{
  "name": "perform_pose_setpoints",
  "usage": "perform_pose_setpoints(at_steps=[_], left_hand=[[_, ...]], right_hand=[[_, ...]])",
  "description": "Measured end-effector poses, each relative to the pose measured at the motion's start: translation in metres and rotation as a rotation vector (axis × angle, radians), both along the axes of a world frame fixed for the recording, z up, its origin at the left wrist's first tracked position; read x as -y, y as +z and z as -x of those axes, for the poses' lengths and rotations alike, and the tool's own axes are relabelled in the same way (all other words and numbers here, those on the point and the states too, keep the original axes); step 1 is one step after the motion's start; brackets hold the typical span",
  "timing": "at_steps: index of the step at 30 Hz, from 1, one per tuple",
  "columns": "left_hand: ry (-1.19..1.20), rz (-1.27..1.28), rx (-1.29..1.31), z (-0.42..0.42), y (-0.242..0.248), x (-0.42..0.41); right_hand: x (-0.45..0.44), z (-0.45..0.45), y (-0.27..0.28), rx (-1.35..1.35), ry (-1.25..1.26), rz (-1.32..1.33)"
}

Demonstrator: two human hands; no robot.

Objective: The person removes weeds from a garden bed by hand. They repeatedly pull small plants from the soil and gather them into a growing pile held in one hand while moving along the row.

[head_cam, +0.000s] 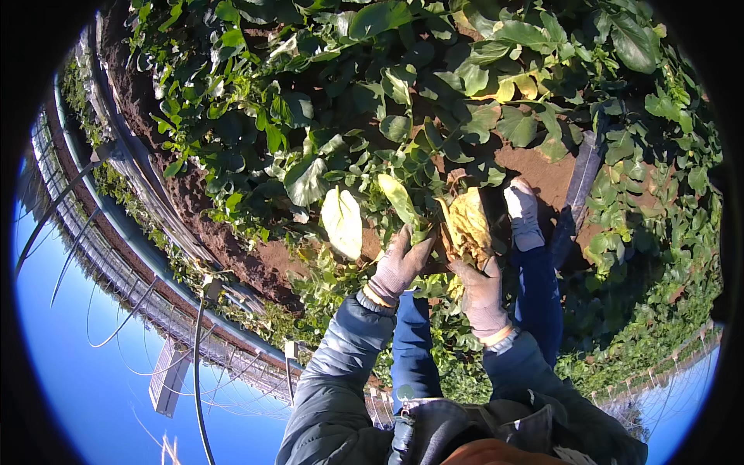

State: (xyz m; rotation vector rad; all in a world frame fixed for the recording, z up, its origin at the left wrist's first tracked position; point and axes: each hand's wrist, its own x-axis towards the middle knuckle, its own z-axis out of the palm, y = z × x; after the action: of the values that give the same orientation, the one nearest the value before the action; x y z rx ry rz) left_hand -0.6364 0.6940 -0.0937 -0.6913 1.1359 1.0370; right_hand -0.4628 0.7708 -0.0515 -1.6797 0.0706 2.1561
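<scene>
My left hand point(401, 264), in a soiled knit work glove, reaches into low leafy plants with thumb and fingers spread. The base of a pale green leaf point(399, 196) meets its fingertips; whether they grip it cannot be made out. Left of that hand, a broad pale yellow leaf point(342, 224) rests among the greenery. My right hand point(481, 290), gloved alike, holds a bunch of withered yellow leaves point(468, 224) with brown, crumpled lower ends. The plant bases between the hands are partly hidden by fingers and foliage.
Dense green leaf crops point(395, 87) fill the ground ahead. A light-coloured shoe point(523, 212) stands on brown soil point(532, 165) beside a dark flat strip point(581, 174). Leftward run a soil bank point(192, 215), a long pipe-like edge point(133, 218) and thin hoops point(199, 372).
</scene>
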Motion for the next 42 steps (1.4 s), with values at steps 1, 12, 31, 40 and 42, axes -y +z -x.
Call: perform_pose_setpoints(at_steps=[1,12,31,40,42], left_hand=[[0.423,0.059,0.366,-0.015,-0.001,0.016],[-0.352,-0.374,-0.337,-0.013,0.032,0.039],[-0.442,1.837,-1.492,0.44,0.334,0.296],[-1.118,0.57,-1.189,0.29,0.06,0.236],[-1.239,0.571,-1.017,0.238,-0.021,0.208]], right_hand=[[0.007,0.0,-0.003,0.06,0.147,0.017],[0.026,0.009,0.015,-0.375,0.943,-0.464],[0.053,0.03,0.018,-0.244,0.333,-0.068],[0.065,0.014,0.007,-0.084,0.344,0.001],[0.07,0.011,0.004,-0.124,0.313,-0.013]])
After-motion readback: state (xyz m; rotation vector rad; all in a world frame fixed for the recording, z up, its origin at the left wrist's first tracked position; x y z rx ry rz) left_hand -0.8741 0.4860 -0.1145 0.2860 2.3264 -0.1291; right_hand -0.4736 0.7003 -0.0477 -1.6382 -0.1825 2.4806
